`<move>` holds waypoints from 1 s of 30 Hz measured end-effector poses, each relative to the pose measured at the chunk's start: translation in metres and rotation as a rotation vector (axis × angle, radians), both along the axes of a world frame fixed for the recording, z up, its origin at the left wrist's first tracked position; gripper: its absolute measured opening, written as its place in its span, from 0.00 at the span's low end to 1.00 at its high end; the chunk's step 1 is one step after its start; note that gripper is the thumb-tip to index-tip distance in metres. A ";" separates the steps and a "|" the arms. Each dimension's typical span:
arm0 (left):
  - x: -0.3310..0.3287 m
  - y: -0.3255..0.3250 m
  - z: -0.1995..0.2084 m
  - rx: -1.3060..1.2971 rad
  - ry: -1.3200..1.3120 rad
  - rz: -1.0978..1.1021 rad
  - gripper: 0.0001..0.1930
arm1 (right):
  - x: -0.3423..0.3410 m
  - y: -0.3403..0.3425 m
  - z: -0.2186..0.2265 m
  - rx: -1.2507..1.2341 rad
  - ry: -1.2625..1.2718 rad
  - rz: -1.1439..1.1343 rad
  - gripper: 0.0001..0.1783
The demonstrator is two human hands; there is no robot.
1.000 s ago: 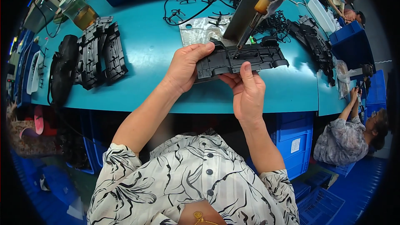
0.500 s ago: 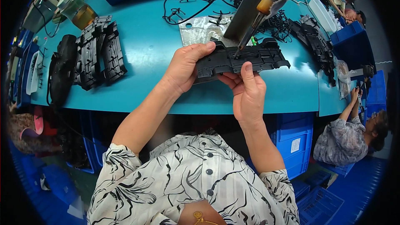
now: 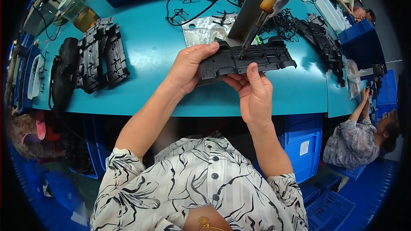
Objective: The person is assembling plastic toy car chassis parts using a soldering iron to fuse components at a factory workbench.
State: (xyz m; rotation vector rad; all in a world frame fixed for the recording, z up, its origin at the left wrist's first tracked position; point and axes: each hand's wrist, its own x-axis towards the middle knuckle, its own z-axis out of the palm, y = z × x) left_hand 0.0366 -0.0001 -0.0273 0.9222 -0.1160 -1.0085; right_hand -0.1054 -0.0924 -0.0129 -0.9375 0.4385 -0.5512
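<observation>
Both my hands hold one long black moulded plastic part (image 3: 252, 57) above the front of the bench. My left hand (image 3: 187, 67) grips its left end, thumb on top. Under the middle of its near edge are the fingers of my right hand (image 3: 254, 94), with the thumb pressed against the near side. A soldering iron (image 3: 255, 30), wrapped in cloth and fixed to an upright metal post (image 3: 244, 17), points down with its tip at the part's upper face. Whether the tip touches the plastic cannot be made out. Behind the part lies a silvery plate (image 3: 199, 32).
Similar black parts lie at the left (image 3: 92, 55) and right (image 3: 321, 42) of the teal bench (image 3: 158, 90). Beside the left ones are a long black bundle (image 3: 66, 72) and a jug of amber liquid (image 3: 81, 15). Small black pieces (image 3: 280, 25) surround the post. A co-worker (image 3: 359, 141) sits at right.
The view has shifted slightly. Both hands keep their hold on the black part, and the iron's tip stays over nearly the same spot on it.
</observation>
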 end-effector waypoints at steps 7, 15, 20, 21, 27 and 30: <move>-0.004 0.000 0.001 0.029 -0.031 -0.009 0.10 | -0.009 -0.002 -0.003 0.141 0.067 0.012 0.20; 0.000 0.001 0.005 0.057 -0.048 -0.049 0.11 | -0.012 -0.007 -0.008 0.154 0.070 0.050 0.20; 0.013 -0.005 0.006 0.064 -0.052 -0.163 0.13 | -0.007 -0.008 -0.004 0.155 0.053 0.041 0.20; 0.017 -0.006 0.005 0.067 -0.057 -0.164 0.13 | -0.006 -0.007 -0.003 0.157 0.048 0.040 0.20; 0.025 -0.014 0.003 0.071 -0.052 -0.200 0.14 | 0.000 -0.010 -0.004 0.170 0.045 0.027 0.21; 0.025 -0.016 0.002 0.082 -0.042 -0.178 0.15 | 0.001 -0.010 -0.002 0.170 0.054 0.016 0.22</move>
